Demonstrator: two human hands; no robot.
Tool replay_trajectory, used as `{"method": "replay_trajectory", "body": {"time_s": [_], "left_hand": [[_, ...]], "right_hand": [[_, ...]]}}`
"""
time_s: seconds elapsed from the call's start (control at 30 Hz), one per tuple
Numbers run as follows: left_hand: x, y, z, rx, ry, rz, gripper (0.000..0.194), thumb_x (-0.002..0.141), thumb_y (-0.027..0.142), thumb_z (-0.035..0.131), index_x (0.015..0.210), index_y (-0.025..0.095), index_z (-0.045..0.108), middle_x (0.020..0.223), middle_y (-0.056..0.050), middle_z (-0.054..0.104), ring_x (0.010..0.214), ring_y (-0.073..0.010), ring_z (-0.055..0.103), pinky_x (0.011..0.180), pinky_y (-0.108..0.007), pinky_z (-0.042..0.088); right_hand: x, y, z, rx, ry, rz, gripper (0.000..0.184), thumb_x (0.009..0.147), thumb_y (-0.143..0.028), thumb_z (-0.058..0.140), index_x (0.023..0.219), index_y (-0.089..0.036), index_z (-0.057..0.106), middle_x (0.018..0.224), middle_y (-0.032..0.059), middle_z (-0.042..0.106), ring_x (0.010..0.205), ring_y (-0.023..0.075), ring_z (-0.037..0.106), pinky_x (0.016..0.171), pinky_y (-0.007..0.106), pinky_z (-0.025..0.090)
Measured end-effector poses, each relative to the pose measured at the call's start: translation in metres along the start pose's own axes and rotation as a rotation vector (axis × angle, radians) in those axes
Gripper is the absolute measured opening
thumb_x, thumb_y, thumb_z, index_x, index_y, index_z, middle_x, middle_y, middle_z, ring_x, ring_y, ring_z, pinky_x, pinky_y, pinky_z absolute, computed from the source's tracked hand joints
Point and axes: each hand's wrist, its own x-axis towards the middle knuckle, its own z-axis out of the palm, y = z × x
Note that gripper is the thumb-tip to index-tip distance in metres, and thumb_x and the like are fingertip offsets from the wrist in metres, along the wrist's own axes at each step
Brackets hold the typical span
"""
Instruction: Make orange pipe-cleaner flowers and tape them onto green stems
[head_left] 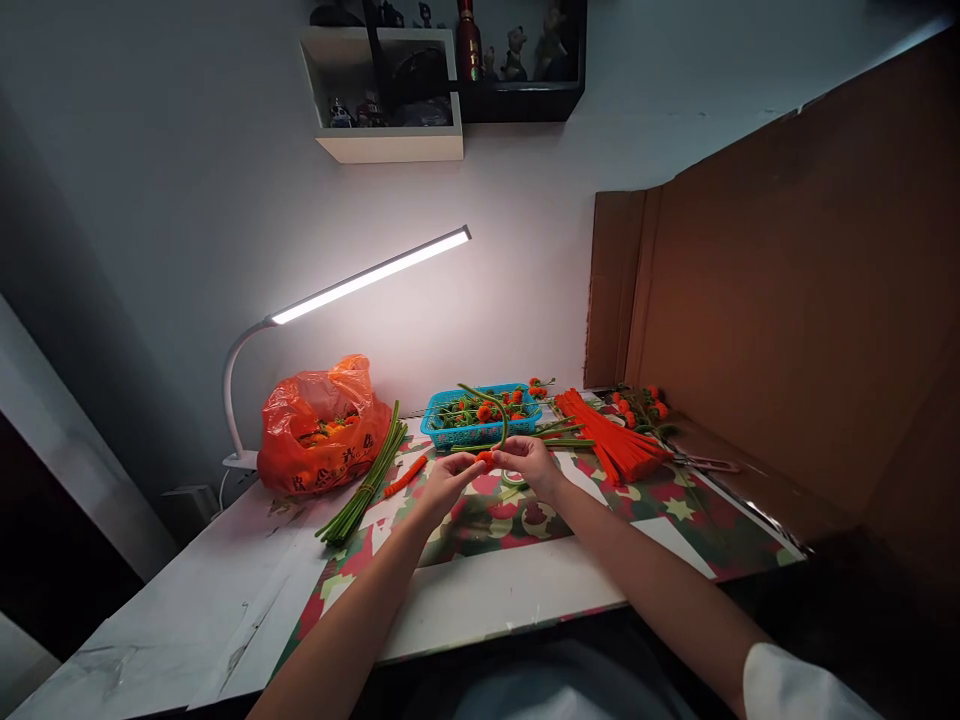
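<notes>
Over the table's middle, my left hand (pixel 448 482) and my right hand (pixel 531 463) meet, fingers pinched on a small orange chenille flower piece (pixel 486 458). A green chenille stem (pixel 504 415) rises from between the fingers and curves over to the left. The fingertips partly hide the orange piece. Just behind my hands is a blue plastic basket (pixel 442 437) with orange flowers on green stems. To the right lies a bundle of orange-red chenille stems (pixel 615 447). An orange fuzzy strip (pixel 405 477) lies left of my left hand.
A bundle of green chenille stems (pixel 364 487) lies beside an orange plastic bag (pixel 311 470). A lit desk lamp (pixel 367 277) stands behind the bag. Finished-looking orange flowers (pixel 637 405) and scissors (pixel 709 464) lie at right, near a tall cardboard panel (pixel 787 280). A shelf (pixel 390 148) hangs above.
</notes>
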Motion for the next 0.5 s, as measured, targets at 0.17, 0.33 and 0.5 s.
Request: {"method": "replay_trajectory", "body": {"time_s": [0.17,0.33,0.5], "left_hand": [[0.0022,-0.0009,-0.001,-0.032,-0.029,-0.009,0.034,0.068,0.048,0.07,0.078,0.015,0.07,0.076,-0.005,0.071,0.072,-0.0184,0.062,0.067,-0.028,0.046],[0.0023,-0.0006,-0.0008,-0.087,-0.039,-0.026,0.038,0.067,0.05,0.07,0.082,0.015,0.071,0.079,-0.006,0.071,0.074,-0.0182,0.062,0.07,-0.029,0.046],[0.0025,-0.0053,-0.0019,-0.115,-0.053,-0.046,0.039,0.07,0.05,0.068,0.087,0.015,0.069,0.083,-0.006,0.07,0.078,-0.0185,0.062,0.074,-0.03,0.046]], "right_hand": [[0.0057,0.0061,-0.0049,0.173,0.031,0.113,0.035,0.044,-0.034,0.086,0.067,-0.015,0.068,0.068,0.0019,0.071,0.062,0.0147,0.067,0.069,0.028,0.053],[0.0093,0.0104,-0.0092,0.306,-0.017,0.226,0.034,0.046,-0.029,0.087,0.071,-0.016,0.068,0.071,0.002,0.072,0.061,0.012,0.067,0.067,0.024,0.052],[0.0082,0.01,-0.0092,0.359,-0.03,0.252,0.032,0.049,-0.028,0.087,0.071,-0.016,0.067,0.073,0.0018,0.072,0.064,0.0114,0.067,0.065,0.023,0.051]]}}
